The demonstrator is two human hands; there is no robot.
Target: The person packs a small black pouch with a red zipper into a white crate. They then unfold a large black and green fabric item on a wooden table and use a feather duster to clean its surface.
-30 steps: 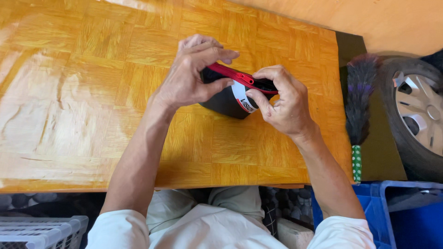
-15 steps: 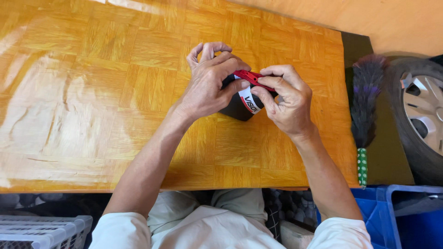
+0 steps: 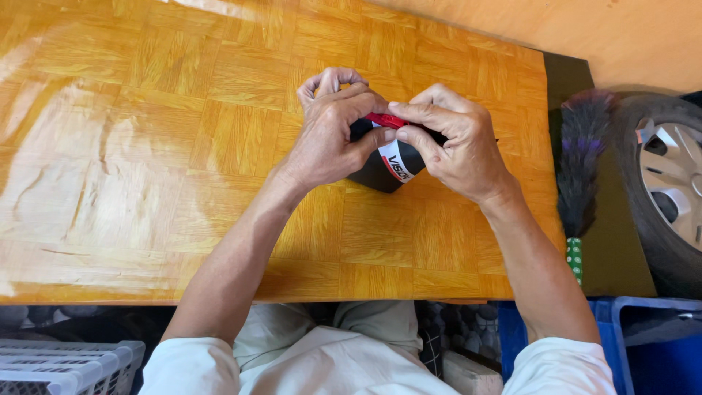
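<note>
Nearest to the camera, pale trousers and two white sleeves are seen below the edge of the wooden table. A white slatted crate stands on the floor to the left of the knees, and a blue crate to the right of them.

On the table, a small black object with a white band and a red strip is held between both hands, a little right of the middle of the table. The left hand is closed over its left side, with the thumb pressed on its front. The right hand is closed on its right side, and its fingertips pinch the red strip at the top. The work on the strip seems to be in progress and not finished, as both hands are on it; how much is left cannot be told.

Compared with one second ago, the hands are brought closer together, and less of the red strip is visible.

Farther right, beyond the table edge, a dark feather duster lies beside a car wheel.
</note>
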